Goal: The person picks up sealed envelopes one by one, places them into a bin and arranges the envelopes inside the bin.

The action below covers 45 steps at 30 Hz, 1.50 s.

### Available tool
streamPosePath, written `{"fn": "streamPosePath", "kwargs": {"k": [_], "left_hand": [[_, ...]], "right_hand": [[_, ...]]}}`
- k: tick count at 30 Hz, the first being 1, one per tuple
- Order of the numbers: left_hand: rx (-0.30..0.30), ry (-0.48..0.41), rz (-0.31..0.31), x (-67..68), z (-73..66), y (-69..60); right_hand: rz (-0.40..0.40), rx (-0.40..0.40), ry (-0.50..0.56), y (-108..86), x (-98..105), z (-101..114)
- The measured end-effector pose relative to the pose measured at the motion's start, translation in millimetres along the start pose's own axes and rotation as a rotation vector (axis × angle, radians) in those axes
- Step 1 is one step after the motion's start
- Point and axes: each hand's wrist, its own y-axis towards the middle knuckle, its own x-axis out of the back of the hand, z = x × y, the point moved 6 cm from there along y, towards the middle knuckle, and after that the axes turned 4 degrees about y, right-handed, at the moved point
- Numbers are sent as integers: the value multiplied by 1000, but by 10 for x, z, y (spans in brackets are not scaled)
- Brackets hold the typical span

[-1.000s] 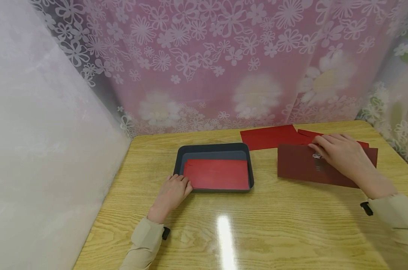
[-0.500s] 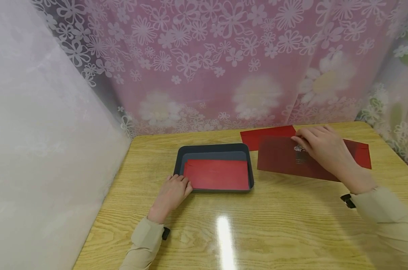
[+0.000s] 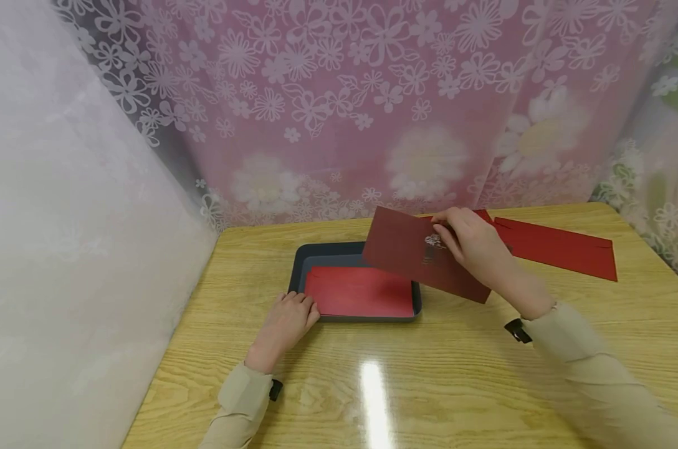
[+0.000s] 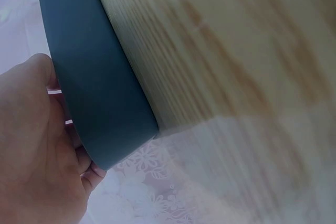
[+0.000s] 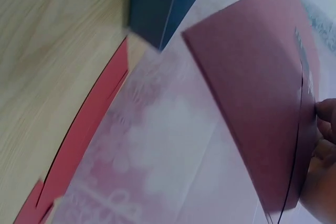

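My left hand (image 3: 285, 318) grips the near left corner of a dark grey-blue rectangular tray (image 3: 297, 265). In the left wrist view its fingers curl over the rim beside the tray wall (image 4: 89, 72). Red envelopes (image 3: 356, 296) lie flat in the tray, the top one covering most of those below. My right hand (image 3: 476, 246) pinches a dark red envelope (image 3: 401, 243) by its upper edge. That envelope hangs tilted above the tray's right side and hides its far right corner. The right wrist view shows the envelope's other face (image 5: 247, 87), with a flap line.
To the right on the wooden table (image 3: 457, 374) lies a red envelope (image 3: 566, 248). Another red envelope (image 3: 485, 216) lies behind the right hand, mostly hidden. A pink flowered curtain (image 3: 339, 125) hangs along the back edge, and a whitish sheet (image 3: 92, 249) on the left.
My right hand has carried the dark red envelope leftward from the table's right side to above the tray, tilting it. The left hand and tray have stayed put.
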Motion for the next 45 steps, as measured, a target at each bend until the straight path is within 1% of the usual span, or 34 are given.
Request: {"fn": "streamPosePath", "kwargs": {"k": [3,9,13,17,22,24,27,32,39,45], "left_hand": [[3,-4,4,-20,7,-3],[4,-13,-7,-40,16,-6],[5,-15,-5,-41,19,-9],[-3,-11,-17,-23,11,-16],[-22,0,-57,28,-8,-27],[-25,2,-64,38,-12,-29],[-21,3,-60,39,-12,-22],[-13,8,-43,17,-5,-2],[10,-9,-5,-11,-4,23],[21,-13,-8,-9,-31,75]], "right_hand": [[-17,6,35,71,-107,81],[-38,-1,99,184,-313,195],[-44,-5,131,200,-470,248],[-22,-4,146,182,-623,299],[55,5,158,132,-823,347],[92,9,162,106,-896,359],[146,3,145,54,-985,360],[234,-38,77,-25,-1054,342],[308,-54,-12,-75,-1092,278],[453,-61,-105,-141,-1168,191]]}}
